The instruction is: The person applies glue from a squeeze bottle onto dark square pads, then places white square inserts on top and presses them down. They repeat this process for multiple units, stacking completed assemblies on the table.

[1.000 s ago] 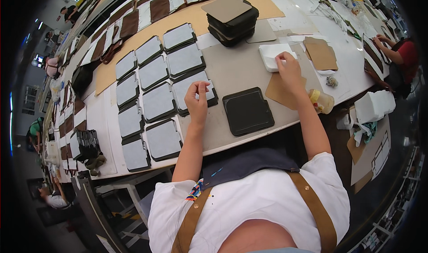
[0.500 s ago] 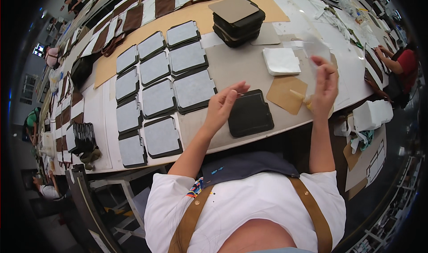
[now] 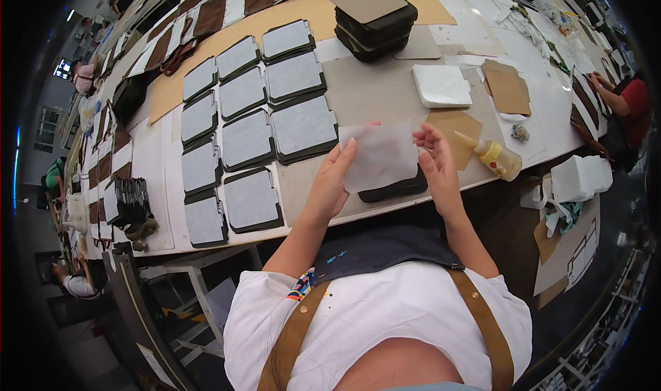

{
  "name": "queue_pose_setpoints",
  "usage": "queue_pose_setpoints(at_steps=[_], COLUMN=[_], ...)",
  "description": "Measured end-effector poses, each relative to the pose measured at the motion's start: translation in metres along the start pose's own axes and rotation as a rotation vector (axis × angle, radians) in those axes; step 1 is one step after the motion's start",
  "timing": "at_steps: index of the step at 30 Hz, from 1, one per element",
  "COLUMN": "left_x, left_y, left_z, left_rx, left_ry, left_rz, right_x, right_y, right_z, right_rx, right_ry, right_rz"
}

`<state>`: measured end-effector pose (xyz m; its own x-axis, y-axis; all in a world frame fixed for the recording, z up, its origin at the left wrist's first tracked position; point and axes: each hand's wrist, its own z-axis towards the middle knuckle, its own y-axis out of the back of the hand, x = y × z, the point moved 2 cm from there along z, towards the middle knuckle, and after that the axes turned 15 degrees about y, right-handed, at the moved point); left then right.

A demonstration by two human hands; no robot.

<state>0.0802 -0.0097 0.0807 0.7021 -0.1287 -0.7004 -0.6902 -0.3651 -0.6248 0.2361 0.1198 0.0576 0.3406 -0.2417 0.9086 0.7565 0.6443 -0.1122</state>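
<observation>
My left hand [image 3: 335, 177] pinches the left edge of a thin, translucent white sheet [image 3: 377, 158], thumb on top. At the sheet's right edge, my right hand [image 3: 438, 162] has its fingers bent and apart, gripping nothing that I can see. Below the sheet lies a black rounded panel [image 3: 394, 190], mostly covered from sight. A squeeze bottle [image 3: 501, 161] with a yellowish nozzle lies on its side to the right, its tip over a tan card [image 3: 451, 132]. Behind that card is a pile of white sheets [image 3: 441, 86].
Rows of black panels topped with pale grey sheets [image 3: 246, 130] cover the table's left half. A tall stack of black pieces [image 3: 372, 29] under a beige board stands at the back. Brown cards [image 3: 507, 88] lie right. Another person [image 3: 626, 101] works at the far right.
My right hand has brought the thin sheet from the right to above the black panel. My left hand now holds it. Brown cards and the bottle, partly covered before, show clearly.
</observation>
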Motion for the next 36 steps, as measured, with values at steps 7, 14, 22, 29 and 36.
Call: queue_pose_setpoints(at_steps=[7, 14, 22, 29, 36], left_x=[0.023, 0.048, 0.044, 0.056, 0.054], left_y=[0.019, 0.030, 0.026, 0.035, 0.042], left_z=[0.012, 0.000, -0.003, -0.004, -0.004], left_rx=[-0.123, -0.313, -0.342, -0.483, -0.641], left_ry=[0.014, -0.076, -0.050, -0.282, -0.356], left_rz=[0.401, 0.636, 0.595, 1.040, 1.159], right_x=[-0.004, 0.000, -0.013, -0.023, -0.033], right_y=[0.010, 0.009, 0.022, 0.019, 0.007], right_z=[-0.010, -0.014, -0.018, -0.008, 0.002], right_rx=[0.019, 0.094, 0.129, 0.138, 0.206], right_ry=[-0.266, -0.333, -0.255, -0.171, -0.064], right_rz=[-0.131, 0.052, -0.124, -0.405, -0.671])
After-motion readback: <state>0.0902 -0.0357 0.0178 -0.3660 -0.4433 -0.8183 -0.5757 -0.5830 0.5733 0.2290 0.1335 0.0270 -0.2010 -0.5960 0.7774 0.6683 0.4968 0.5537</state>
